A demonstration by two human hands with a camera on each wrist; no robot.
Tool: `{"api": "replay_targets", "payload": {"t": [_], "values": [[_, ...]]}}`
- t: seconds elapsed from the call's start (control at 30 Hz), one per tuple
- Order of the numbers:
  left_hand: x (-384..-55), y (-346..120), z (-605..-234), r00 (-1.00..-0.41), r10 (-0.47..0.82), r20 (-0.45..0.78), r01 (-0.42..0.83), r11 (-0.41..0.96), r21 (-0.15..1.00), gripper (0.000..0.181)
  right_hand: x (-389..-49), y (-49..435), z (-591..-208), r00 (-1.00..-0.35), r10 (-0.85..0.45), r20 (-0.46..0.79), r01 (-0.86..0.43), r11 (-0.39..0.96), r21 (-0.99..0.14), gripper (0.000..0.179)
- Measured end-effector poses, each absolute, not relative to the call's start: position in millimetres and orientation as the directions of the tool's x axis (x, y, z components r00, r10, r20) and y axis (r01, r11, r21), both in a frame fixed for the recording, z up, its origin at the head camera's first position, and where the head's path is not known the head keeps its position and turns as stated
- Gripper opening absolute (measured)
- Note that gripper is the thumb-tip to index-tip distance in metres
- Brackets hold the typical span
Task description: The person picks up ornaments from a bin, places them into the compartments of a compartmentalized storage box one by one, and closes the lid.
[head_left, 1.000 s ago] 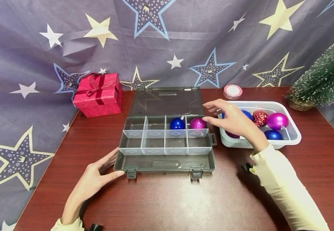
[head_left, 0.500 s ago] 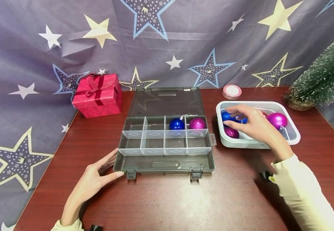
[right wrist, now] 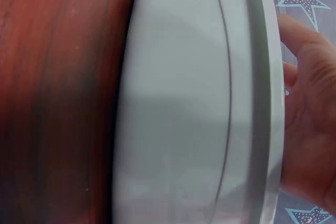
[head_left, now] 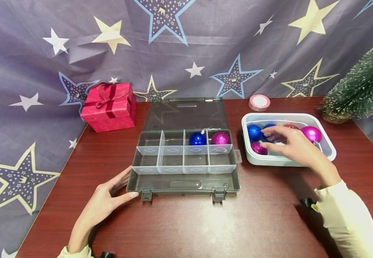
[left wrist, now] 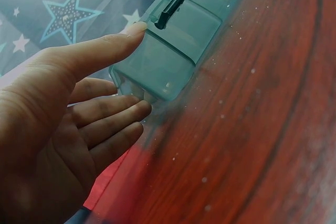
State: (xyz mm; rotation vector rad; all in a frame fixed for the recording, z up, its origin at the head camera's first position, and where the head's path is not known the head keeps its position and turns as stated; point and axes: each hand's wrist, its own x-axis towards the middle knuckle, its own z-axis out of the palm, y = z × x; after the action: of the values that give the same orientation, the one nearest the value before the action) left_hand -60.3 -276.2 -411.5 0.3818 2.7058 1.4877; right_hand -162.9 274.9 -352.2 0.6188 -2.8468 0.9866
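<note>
The compartment case [head_left: 183, 183] stands on the bench [head_left: 173, 227], two baubles [head_left: 220, 138] side by side in its rear row at the right end. The left hand [head_left: 99, 202] is at the case's front left corner. Right of the case is a tub [head_left: 270, 160] holding further baubles [head_left: 311, 134], the right hand [head_left: 297, 147] over it. A gift box [head_left: 109, 107] sits left of the case, toward its rear; a roll [head_left: 259, 103] lies behind it to the right, a tree [head_left: 362, 84] far right, and a cloth [head_left: 186, 53] hangs behind.

head view down onto organizer [head_left: 171, 159]

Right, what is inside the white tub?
The white tub shows two blue balls, a purple ball, a red ball and a magenta ball. The right hand partly covers the red and one blue; anything behind it is hidden.
</note>
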Motion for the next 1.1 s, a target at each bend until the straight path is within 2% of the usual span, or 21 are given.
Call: {"api": "replay_targets", "payload": {"t": [0.47, 1.1], "values": [[-60, -276, -412, -0.965, 0.239, 0.104, 0.212, 0.49, 0.846, 0.077, -168, 280, -351, -0.919, -0.393, -0.014, -0.314, 0.753, -0.578, 0.039], [-61, -276, -412, -0.967, 0.234, 0.101, 0.207, 0.489, 0.848, 0.077, -181, 280, -356, -0.845, -0.53, -0.077, -0.376, 0.69, -0.618, 0.034]]}}
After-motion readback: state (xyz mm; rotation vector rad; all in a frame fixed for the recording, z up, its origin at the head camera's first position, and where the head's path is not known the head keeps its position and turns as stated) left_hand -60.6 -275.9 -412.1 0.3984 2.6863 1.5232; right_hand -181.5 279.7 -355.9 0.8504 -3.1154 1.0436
